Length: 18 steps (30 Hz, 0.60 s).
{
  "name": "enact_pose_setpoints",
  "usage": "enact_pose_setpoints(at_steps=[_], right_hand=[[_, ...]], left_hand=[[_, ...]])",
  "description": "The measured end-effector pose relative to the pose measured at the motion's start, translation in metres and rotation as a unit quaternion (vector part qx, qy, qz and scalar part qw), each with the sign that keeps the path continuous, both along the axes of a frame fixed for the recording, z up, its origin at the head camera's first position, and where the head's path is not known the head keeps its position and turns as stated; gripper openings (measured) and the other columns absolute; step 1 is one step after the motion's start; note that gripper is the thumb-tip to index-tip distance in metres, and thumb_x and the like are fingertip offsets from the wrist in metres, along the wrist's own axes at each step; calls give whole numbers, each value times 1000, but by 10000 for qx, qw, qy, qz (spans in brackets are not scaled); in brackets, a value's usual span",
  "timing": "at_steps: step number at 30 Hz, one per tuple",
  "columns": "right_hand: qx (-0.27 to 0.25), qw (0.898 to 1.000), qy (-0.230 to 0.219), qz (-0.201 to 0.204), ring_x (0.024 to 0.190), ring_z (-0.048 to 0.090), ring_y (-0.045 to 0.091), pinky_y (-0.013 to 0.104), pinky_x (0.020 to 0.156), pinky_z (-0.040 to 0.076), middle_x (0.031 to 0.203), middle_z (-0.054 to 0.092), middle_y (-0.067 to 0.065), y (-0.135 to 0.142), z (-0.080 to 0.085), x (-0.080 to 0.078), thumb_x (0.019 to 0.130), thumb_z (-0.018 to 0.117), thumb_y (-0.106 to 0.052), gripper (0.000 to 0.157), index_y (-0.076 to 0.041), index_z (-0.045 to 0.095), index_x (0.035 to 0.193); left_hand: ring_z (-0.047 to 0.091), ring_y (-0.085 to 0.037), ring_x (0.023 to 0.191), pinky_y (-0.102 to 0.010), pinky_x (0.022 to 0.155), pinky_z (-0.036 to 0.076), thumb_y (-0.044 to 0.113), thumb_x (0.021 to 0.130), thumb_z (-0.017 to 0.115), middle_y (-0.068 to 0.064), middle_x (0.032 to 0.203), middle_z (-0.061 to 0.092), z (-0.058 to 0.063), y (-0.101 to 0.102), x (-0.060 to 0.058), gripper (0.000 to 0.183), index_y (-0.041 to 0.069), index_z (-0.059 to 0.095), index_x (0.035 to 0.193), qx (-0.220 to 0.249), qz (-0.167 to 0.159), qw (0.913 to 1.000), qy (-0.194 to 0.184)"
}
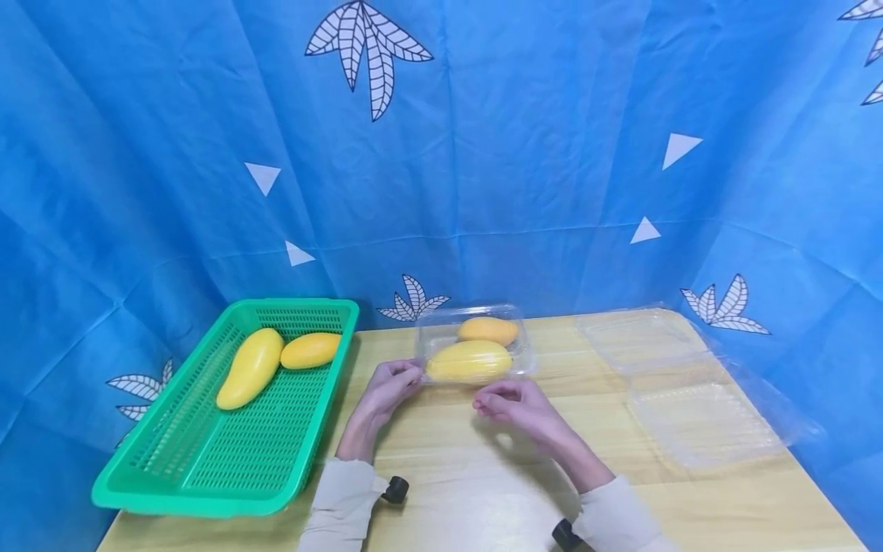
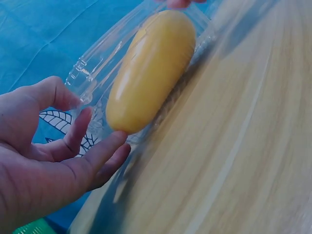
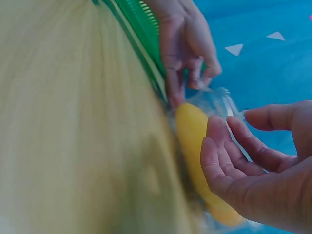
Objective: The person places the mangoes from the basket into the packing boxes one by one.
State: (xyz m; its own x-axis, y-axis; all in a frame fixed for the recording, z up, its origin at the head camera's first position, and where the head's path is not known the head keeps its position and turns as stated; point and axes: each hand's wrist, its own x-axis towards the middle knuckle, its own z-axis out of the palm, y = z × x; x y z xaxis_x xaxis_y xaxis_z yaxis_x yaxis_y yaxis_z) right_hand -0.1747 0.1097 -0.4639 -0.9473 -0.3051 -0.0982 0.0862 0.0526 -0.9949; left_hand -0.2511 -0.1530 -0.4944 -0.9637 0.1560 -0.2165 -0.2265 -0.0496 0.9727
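A clear plastic clamshell box point(image 1: 429, 335) stands near the back of the table with two mangoes inside. The larger yellow mango point(image 1: 469, 362) lies along the front, with a smaller orange-yellow mango point(image 1: 488, 330) behind it. Clear plastic glints over the front fruit. My left hand point(image 1: 392, 389) is at the box's left front corner; in the left wrist view its bent fingers point(image 2: 73, 129) pinch the plastic edge beside the mango's end. In front of the box, my right hand point(image 1: 519, 408) has loosely bent fingers and holds nothing.
To the left stands a green basket point(image 1: 313, 452) holding a long yellow mango point(image 1: 251, 369) and a smaller mango point(image 1: 310, 350). On the right lies another clear plastic box point(image 1: 704, 422), spread open at the table's edge. A blue patterned cloth point(image 1: 524, 153) hangs behind.
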Motion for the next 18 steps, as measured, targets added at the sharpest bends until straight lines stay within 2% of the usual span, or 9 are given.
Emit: enact_pose_setpoints(at_steps=[5,8,11,14,18], right_hand=[[511,9980,374,10,105,70,35,51,97,55,114,71,23,20,23,2,100,63,-12,32,11,65,122],[821,9947,618,49,108,68,38,50,99,54,116,71,23,34,37,0,100,64,-13,33,10,64,124],[1113,9900,866,-28,109,68,38,45,99,54,117,71,23,50,51,-4,100,64,-12,32,10,64,124],[1540,9812,1150,-202,108,69,34,39,97,56,118,71,21,68,62,-5,101,64,-13,31,7,65,125],[2195,9632,1457,-535,110,68,31,25,91,55,122,70,19,95,74,-1,102,64,-17,31,3,66,126]], left_hand=[[54,-30,116,-25,86,55,-6,85,57,-28,144,53,-1,0,0,14,-3,60,72,152,143,9998,-3],[56,-29,116,-25,87,57,-6,85,57,-28,145,52,-1,-1,1,12,-4,61,74,165,189,9997,-28],[54,-31,123,-26,88,57,-7,85,58,-28,147,50,-1,-2,2,9,-6,62,77,170,319,9993,-56],[52,-35,128,-26,87,58,-8,85,58,-29,147,50,-1,-1,3,9,-6,62,77,185,486,9986,-38],[51,-39,130,-28,89,58,-7,86,58,-30,147,49,2,3,2,11,-5,60,75,225,516,9984,83]])
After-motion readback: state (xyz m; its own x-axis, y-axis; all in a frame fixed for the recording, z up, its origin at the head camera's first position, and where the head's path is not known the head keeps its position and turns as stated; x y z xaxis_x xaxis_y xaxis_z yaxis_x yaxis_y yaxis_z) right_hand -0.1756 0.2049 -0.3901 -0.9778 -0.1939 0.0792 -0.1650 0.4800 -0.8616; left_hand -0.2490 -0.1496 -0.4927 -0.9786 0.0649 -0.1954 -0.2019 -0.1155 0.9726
